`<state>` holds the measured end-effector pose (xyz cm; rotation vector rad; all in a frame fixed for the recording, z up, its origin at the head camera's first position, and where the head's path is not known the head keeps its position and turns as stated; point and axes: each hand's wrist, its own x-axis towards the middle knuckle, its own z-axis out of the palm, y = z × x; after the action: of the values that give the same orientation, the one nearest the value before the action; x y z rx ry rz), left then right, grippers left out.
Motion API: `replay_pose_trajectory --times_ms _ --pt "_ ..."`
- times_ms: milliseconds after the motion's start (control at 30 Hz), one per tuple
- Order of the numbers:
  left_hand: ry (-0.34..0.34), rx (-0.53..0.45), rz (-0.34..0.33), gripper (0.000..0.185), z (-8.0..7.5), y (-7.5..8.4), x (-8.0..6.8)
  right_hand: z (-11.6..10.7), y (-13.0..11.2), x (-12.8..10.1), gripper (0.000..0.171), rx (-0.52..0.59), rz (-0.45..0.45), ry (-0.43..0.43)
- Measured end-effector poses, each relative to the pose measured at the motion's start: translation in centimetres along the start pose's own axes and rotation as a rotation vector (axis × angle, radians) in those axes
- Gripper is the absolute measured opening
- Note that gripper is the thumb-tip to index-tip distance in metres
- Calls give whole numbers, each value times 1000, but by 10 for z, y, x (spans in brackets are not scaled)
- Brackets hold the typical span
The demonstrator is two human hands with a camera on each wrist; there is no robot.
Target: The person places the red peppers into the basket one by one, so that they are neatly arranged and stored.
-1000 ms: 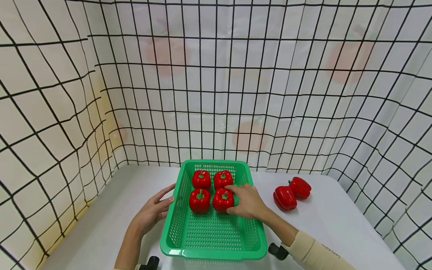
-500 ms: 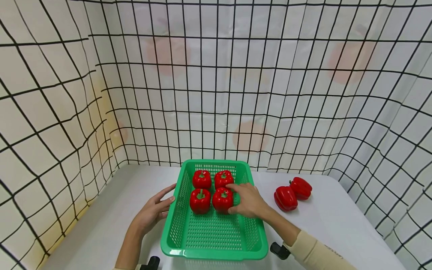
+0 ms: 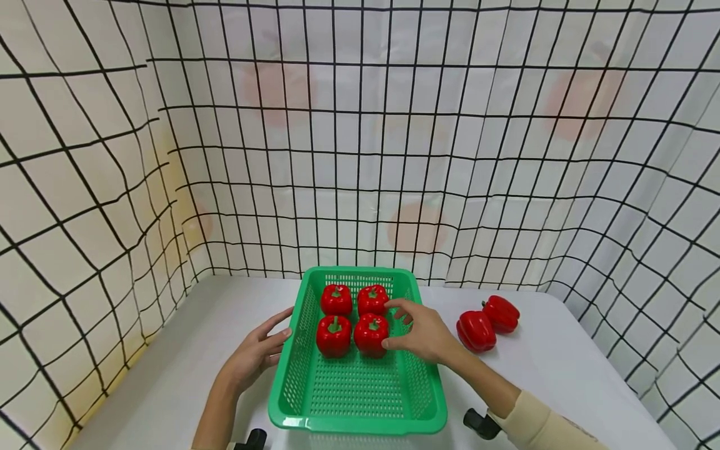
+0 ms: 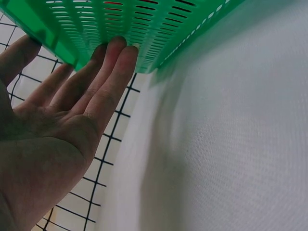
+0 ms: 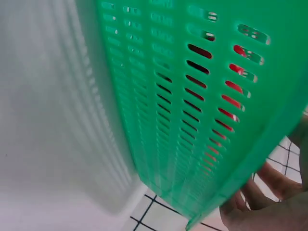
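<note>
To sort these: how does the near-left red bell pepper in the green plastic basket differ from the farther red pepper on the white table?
The basket pepper stands upright; the table pepper lies sideways. The basket pepper's stem points up; the table pepper's, left. Both are glossy.

No readable text, labels or numbers

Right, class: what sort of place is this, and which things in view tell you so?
Probably a small staged work booth: pale walls crossed by black grid lines enclose a white tabletop on three sides, and a green basket holding four red peppers stands on it.
</note>
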<state>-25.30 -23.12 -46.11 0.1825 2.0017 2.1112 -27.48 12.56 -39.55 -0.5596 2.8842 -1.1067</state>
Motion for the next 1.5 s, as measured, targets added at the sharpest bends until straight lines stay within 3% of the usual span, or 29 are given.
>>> replay_pose_trajectory --times_ms 200,367,633,867,1233,1500 --pt "16 21 2 64 0 0 -1 -17 0 -7 72 -3 -43 103" --pt "5 12 8 64 0 0 -1 -32 5 -12 78 -82 -65 145" --pt "0 2 11 65 0 0 0 -49 25 -21 71 -215 -55 234" --pt "3 3 6 65 1 -1 1 -63 49 -27 83 -276 15 267" --pt "8 23 2 66 2 -1 0 -68 92 -34 77 -314 102 314" --pt "10 26 6 65 2 -1 -1 -62 122 -31 65 -334 102 354"
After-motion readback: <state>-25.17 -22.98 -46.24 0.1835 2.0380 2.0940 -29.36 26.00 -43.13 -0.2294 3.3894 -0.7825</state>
